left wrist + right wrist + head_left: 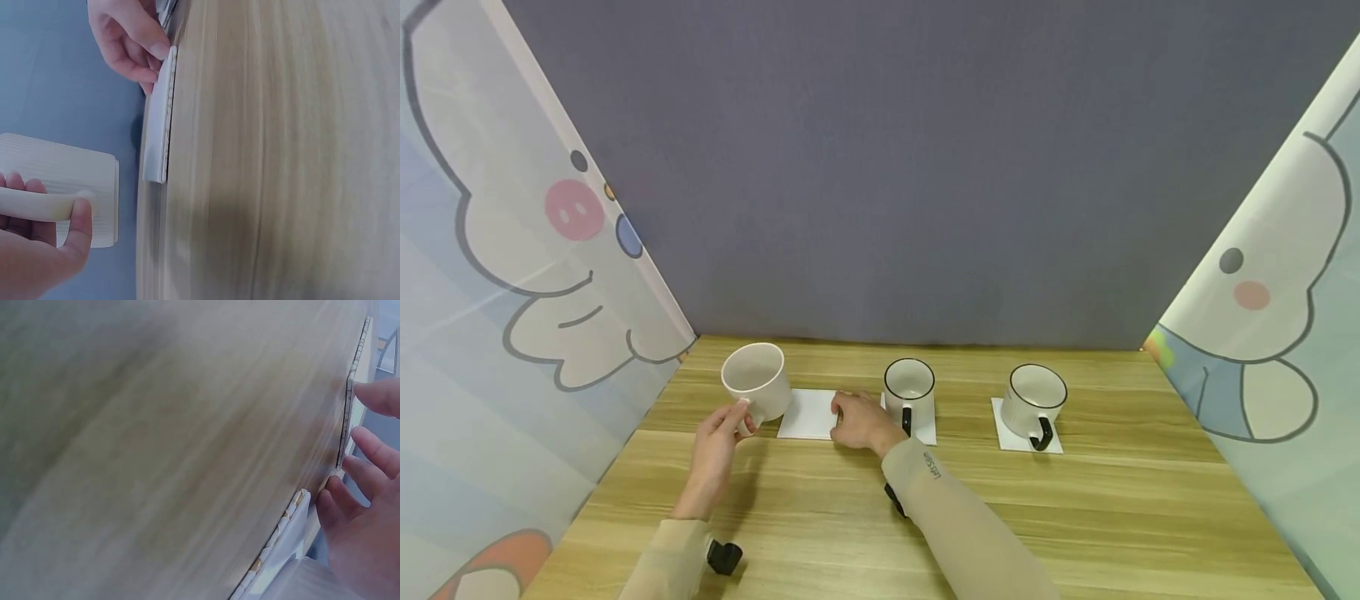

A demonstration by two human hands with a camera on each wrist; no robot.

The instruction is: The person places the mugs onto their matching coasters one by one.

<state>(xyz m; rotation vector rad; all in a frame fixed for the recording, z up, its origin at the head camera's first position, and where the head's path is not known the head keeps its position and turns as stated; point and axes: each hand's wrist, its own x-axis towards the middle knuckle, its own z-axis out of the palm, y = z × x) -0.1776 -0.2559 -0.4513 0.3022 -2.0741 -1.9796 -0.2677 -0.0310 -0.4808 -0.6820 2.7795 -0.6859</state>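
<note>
A cream-white mug [756,371] with ribbed sides is raised above the table at the left, as a gap under its base in the left wrist view shows. My left hand [718,442] holds it by its handle [37,205], thumb against one end and fingers curled behind. Just right of this mug lies a white square coaster [808,414], flat on the wood. At the coaster's right end, my right hand [863,421] grips the edge with bent fingers and thumb [378,397].
A white mug with black rim and handle [910,383] stands on a coaster [928,429] right of my right hand. Farther right, a similar mug [1033,398] sits on another coaster [1009,437]. A grey panel [880,183] closes the wooden table's [820,517] back.
</note>
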